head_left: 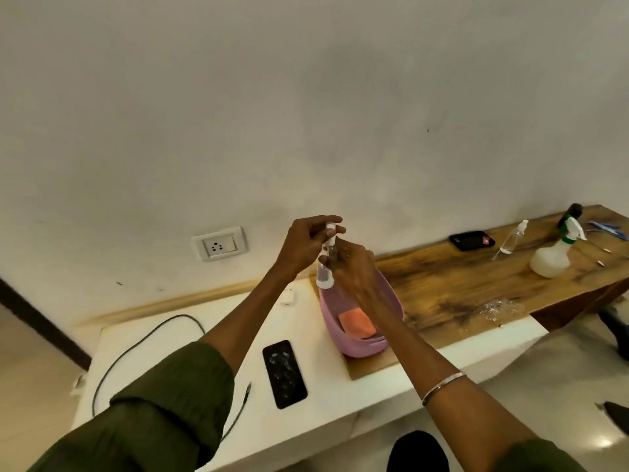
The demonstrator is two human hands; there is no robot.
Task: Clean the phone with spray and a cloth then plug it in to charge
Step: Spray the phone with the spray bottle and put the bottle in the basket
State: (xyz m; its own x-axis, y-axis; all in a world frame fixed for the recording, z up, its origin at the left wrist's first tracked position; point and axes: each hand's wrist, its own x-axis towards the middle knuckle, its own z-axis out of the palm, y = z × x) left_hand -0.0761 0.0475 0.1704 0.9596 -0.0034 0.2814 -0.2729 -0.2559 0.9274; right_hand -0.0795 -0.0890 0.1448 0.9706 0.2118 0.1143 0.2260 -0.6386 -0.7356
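I hold a small clear spray bottle upright above the pink basket. My right hand grips its body. My left hand pinches the white cap or nozzle at its top. A black phone lies face up on the white ledge below, its screen flecked with droplets. An orange cloth lies inside the basket. A black charging cable loops across the ledge to the left, its plug end beside the phone. A white wall socket sits on the wall at left.
On the wooden tabletop to the right stand another clear spray bottle, a white trigger sprayer and a second dark phone. A small white adapter rests near the wall. Crumpled clear plastic lies at the table's front.
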